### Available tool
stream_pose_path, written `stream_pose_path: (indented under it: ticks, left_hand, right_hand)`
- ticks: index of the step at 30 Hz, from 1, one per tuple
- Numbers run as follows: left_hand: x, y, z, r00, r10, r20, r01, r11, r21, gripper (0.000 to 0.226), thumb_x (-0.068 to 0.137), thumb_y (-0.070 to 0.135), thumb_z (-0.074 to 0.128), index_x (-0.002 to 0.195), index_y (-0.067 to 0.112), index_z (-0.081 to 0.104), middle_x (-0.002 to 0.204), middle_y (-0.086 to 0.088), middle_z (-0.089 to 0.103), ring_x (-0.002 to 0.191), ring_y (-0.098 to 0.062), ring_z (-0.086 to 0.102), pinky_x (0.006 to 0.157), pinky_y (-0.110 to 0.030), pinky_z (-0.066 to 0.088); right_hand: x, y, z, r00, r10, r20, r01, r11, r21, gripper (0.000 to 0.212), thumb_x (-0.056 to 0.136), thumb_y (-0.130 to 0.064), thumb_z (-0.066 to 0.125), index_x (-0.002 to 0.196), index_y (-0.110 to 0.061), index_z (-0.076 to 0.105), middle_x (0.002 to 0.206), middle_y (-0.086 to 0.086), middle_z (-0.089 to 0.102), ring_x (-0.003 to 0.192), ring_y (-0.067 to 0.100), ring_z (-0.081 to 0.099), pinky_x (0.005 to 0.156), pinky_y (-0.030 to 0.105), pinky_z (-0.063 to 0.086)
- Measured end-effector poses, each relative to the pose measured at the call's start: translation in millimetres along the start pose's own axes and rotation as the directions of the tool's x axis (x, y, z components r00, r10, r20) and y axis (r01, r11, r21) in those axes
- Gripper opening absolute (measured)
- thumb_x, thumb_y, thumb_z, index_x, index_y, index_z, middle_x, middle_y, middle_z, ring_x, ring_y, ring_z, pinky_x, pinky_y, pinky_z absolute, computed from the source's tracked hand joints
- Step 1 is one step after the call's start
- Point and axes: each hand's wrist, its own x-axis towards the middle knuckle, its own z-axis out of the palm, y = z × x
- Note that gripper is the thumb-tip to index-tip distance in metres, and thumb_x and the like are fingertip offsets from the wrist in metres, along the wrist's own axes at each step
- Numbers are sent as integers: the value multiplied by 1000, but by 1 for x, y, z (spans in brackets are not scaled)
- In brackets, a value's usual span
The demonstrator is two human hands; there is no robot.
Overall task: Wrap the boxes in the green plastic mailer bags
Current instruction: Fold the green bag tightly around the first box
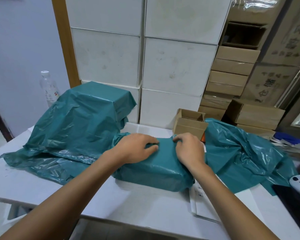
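My left hand (137,148) is lying flat, fingers straight, pressing the top of the box wrapped in teal-green plastic mailer film (156,168) that is sitting mid-counter before me. My right hand (189,148) is curling its fingers (178,139) into the film at the box's far right corner, pinching it. A taller wrapped green box (87,116) is standing to the left on the white counter (47,184), loose green mailer bags (241,149) are lying at right, and a small brown cardboard box (189,124) is standing behind.
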Motion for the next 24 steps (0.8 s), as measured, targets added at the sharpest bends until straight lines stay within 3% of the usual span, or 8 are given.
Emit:
stream_pose_path:
  ticks: [4,7,9,12,15,19,21,24]
  left_hand:
    - [5,-4,7,998,36,57,-38,999,26,46,105,49,42,148,38,54,153,16,56,140,-14,50,115,-39,34]
    - [7,0,5,993,65,97,-68,997,29,38,103,45,40,134,37,60,138,14,65,129,-15,57,110,-46,36]
    - [7,0,5,993,52,111,-56,998,31,41,101,42,35,128,28,63,132,9,68,122,-19,60,112,-48,36]
    - [8,-5,12,994,33,107,-35,999,10,53,100,46,25,137,29,59,141,9,63,131,-15,54,122,-47,27]
    - [9,-10,14,996,28,86,-28,1000,-2,46,106,44,33,144,29,54,149,9,58,138,-17,50,119,-39,27]
    - [7,-21,13,992,-96,85,104,990,-98,62,102,60,45,154,26,48,156,4,50,145,-18,41,113,-36,32]
    - [9,-26,17,990,-114,88,128,978,-167,65,97,67,48,149,28,53,150,6,55,141,-17,43,114,-38,37]
    - [9,-31,23,983,-181,34,182,923,-340,56,90,66,58,133,31,64,135,11,61,128,-13,51,110,-38,42]
  right_hand:
    - [-5,-18,1,994,-73,85,89,976,-198,43,104,-13,43,137,-21,70,148,-1,62,152,28,38,128,54,19]
    - [-8,-44,-4,978,-196,75,200,979,-40,49,111,-22,37,158,-15,47,166,3,45,162,28,20,130,49,9]
    - [-8,-55,-1,962,-213,169,209,977,44,52,113,-29,31,163,-15,37,171,3,36,163,26,19,131,47,11]
    - [-11,-49,18,920,-98,379,126,991,-49,53,113,-41,18,148,-21,52,155,6,56,147,30,43,128,54,18]
    - [-13,-35,24,930,2,366,19,998,-54,59,110,-50,18,140,-24,61,148,8,61,142,34,46,121,57,28]
    - [-9,-22,24,921,95,377,-123,991,52,60,102,-65,31,133,-27,65,140,2,59,130,31,52,103,48,46]
    - [-10,-18,25,931,108,348,-166,976,142,58,97,-69,39,122,-27,70,130,-2,63,117,26,60,96,44,49]
    - [-14,-12,25,946,110,305,-229,894,385,36,95,-56,60,113,-28,74,122,-7,67,112,17,63,96,39,50]
